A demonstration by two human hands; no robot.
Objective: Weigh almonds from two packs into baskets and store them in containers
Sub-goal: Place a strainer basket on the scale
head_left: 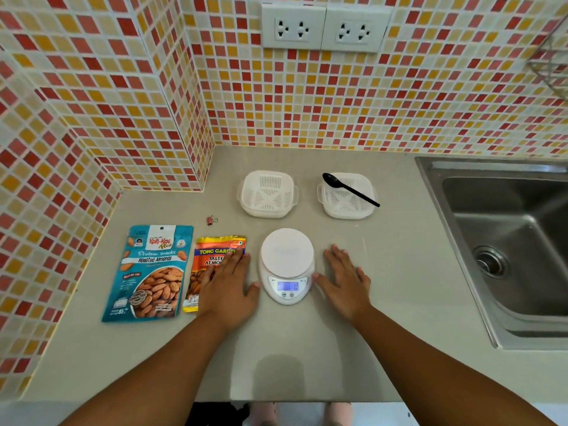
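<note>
With both hands flat and empty, left hand (229, 289) overlapping the orange pack (212, 265), right hand (345, 282) beside the scale (287, 265), first centre a basket (266, 193) on it, then tare.

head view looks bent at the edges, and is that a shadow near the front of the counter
Head view: wide-angle distortion bows the tiled wall and sink outward at the edges; a soft rounded shadow lies on the counter near its front edge; the centre is sharp enough to read the pack labels, but the scale display is too small to read.
</note>
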